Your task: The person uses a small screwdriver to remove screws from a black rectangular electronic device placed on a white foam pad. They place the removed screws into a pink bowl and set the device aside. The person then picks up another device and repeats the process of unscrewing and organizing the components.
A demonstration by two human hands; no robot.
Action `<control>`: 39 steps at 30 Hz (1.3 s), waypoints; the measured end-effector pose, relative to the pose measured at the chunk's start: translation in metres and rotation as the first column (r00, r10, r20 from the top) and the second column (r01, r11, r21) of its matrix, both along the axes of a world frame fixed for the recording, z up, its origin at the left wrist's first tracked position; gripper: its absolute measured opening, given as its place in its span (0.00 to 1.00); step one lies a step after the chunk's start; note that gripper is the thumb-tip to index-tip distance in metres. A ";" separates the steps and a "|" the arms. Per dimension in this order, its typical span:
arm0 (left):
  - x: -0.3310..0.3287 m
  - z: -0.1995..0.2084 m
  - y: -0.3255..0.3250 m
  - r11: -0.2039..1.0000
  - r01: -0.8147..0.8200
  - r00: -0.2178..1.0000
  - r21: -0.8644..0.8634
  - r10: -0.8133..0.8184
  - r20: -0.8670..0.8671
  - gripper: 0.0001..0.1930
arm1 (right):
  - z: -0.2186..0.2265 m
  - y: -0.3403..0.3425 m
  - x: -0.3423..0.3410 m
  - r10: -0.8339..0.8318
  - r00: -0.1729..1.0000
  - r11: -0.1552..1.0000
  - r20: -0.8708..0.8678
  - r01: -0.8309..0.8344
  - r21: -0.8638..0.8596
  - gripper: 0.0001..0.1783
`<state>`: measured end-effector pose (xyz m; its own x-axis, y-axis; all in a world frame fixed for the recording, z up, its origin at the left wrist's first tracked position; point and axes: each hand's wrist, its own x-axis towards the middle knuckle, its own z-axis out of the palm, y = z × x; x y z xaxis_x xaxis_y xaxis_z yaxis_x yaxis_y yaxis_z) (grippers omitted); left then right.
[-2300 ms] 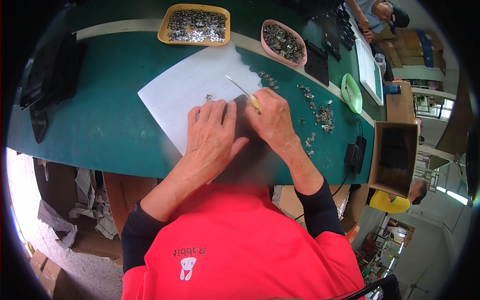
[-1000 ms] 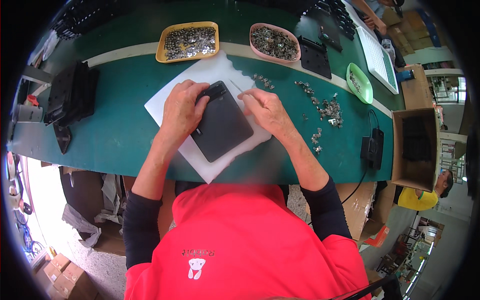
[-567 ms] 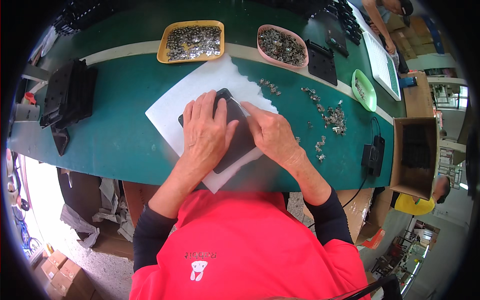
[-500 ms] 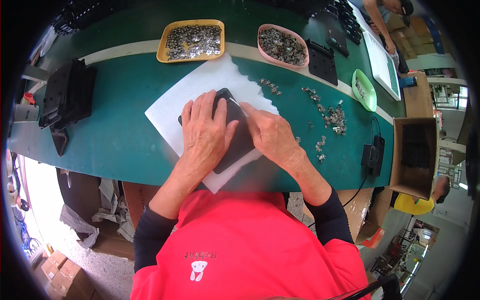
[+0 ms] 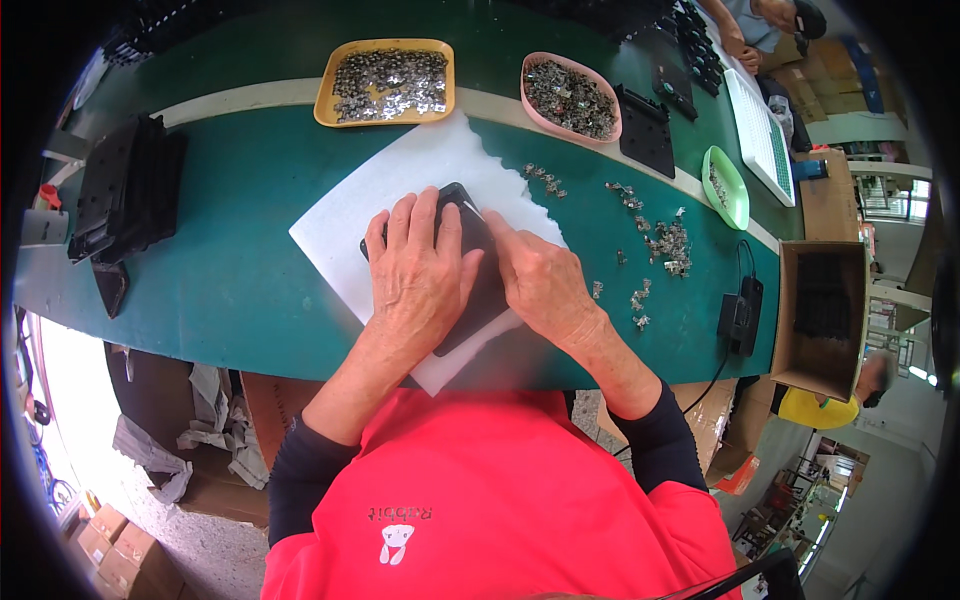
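A flat black rectangular panel (image 5: 482, 290) lies aslant on a white foam-like sheet (image 5: 340, 235) with a torn right edge. My left hand (image 5: 420, 285) rests on the panel with its fingers stretched out flat. At the panel's upper right edge is my right hand (image 5: 548, 285), its fingers curled and its fingertips close to the rim. A thin whitish sliver (image 5: 472, 209) shows just beyond those fingertips; whether it belongs to a held thing or to the panel I cannot tell. Small loose metal clips (image 5: 672, 248) lie in a heap right of my right hand.
A yellow tray (image 5: 322, 100) and a pink tray (image 5: 540, 119) of metal pieces stand at the back, a green dish (image 5: 737, 205) further right. Stacked black plastic parts (image 5: 130, 190) sit at left. A black power adapter (image 5: 741, 315) and a cardboard box (image 5: 778, 330) are at right.
The view has shifted slightly. Both hands stay on the panel in nearly the same pose. At the far right back, the other person's arm has moved up off the white tray's edge.
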<state>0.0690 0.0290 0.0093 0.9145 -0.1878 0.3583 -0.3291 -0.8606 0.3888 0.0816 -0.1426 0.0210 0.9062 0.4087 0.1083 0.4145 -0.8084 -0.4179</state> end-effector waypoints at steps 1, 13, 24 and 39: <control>0.000 0.000 0.000 1.000 0.002 1.000 -0.003 -0.002 -0.001 0.29 | -0.001 0.000 0.000 0.005 1.000 1.000 0.008 -0.005 0.006 0.24; 0.001 0.000 0.001 1.000 0.009 1.000 -0.012 -0.009 -0.012 0.29 | 0.015 0.011 0.007 -0.050 0.984 0.986 -0.174 0.020 -0.166 0.26; 0.002 0.002 -0.005 0.999 -0.009 1.000 0.033 0.010 -0.024 0.29 | 0.046 0.026 0.029 0.003 0.958 0.944 -0.288 -0.097 -0.315 0.19; 0.000 -0.001 -0.003 1.000 -0.016 1.000 0.018 0.016 -0.011 0.29 | 0.054 0.013 0.013 -0.038 0.962 0.956 -0.272 -0.044 -0.291 0.22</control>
<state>0.0685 0.0259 0.0085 0.9213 -0.1791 0.3451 -0.3108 -0.8726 0.3769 0.0945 -0.1296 0.0752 0.8829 0.3874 -0.2655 0.3210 -0.9104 -0.2611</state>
